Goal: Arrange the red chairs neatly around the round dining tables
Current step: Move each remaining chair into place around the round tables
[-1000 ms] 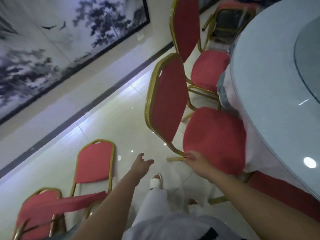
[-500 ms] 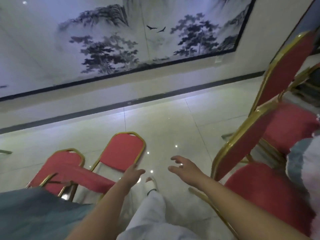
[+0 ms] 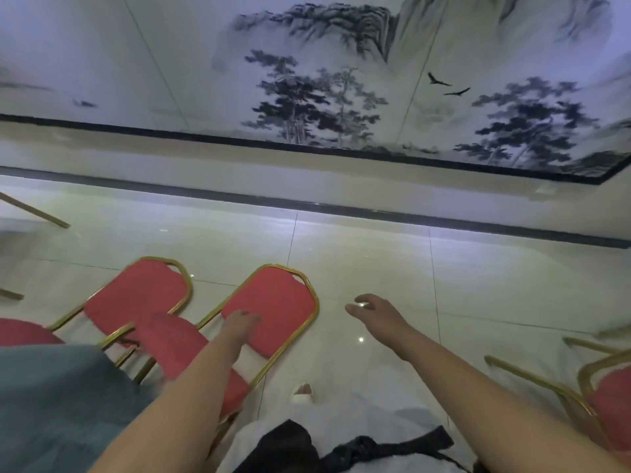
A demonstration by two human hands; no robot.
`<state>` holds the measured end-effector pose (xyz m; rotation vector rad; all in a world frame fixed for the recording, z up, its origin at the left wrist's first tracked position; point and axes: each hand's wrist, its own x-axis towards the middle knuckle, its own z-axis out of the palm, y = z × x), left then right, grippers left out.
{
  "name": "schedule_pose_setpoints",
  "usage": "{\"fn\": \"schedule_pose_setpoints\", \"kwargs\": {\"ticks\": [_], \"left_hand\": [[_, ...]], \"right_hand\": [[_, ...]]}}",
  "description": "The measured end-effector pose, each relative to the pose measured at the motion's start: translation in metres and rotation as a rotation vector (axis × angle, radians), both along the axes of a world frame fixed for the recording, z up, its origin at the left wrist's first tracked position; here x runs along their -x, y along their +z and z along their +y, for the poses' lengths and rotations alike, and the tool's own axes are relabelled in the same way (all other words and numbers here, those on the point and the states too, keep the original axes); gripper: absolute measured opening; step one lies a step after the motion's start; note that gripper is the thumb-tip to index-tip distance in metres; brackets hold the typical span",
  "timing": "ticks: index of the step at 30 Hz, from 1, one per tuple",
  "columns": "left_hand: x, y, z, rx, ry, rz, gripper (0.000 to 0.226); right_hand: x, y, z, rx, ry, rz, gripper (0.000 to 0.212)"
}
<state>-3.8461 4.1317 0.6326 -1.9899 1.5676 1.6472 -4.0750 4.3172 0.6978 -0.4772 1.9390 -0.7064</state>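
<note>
Left hand (image 3: 240,323) and right hand (image 3: 372,310) stretch toward the chair (image 3: 283,298), grip released on both, guessing to haul it somewhere neater.

no readable text, labels or numbers anywhere

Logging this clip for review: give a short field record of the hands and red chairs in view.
left hand: fingers extended over backrest of nearer red padded gold-framed chair; contact unclear
right hand: open, empty, above glossy tiled floor
other chairs: second red gold-framed chair beside it; third red chair at right edge
backdrop: ink landscape mural on wall
</note>
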Motion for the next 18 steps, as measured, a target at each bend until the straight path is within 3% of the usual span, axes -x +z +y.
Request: {"fn": "schedule_pose_setpoints", "kwargs": {"ticks": [7,18], "left_hand": [[0.034,-0.020,-0.037,-0.057,0.171,-0.019,0.044],[0.095,0.027,0.020,-0.015,0.859,-0.155,0.036]], "right_hand": [[0.091,-0.026,-0.134,-0.002,0.267,0.015,0.053],[0.165,-0.022,-0.320,-0.071,0.985,0.035,0.051]]}}
